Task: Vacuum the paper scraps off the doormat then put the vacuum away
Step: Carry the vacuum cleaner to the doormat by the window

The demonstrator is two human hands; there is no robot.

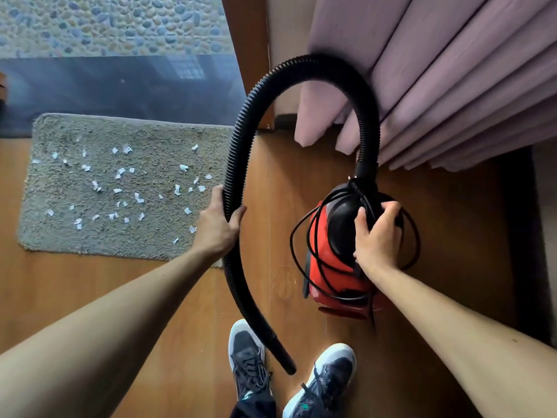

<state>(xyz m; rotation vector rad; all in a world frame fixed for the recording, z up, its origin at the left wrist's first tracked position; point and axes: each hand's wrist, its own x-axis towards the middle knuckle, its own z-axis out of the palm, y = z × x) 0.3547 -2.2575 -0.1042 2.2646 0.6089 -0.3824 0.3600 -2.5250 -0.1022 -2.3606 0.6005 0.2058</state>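
Setup step: the left hand (218,224) curls around the black hose (241,131), the right hand (376,236) grips the red vacuum (331,267) beside the doormat (60,236). Paper scraps (138,197) lie uncollected; next, likely unwind the cord.

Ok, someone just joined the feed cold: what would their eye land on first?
The red vacuum at centre right, with the right grip curled over its black top. From it the black ribbed hose arches high in front of the pink curtain and comes down through the left grip. Left of that, white paper scraps lie scattered over the grey doormat on the wooden floor.
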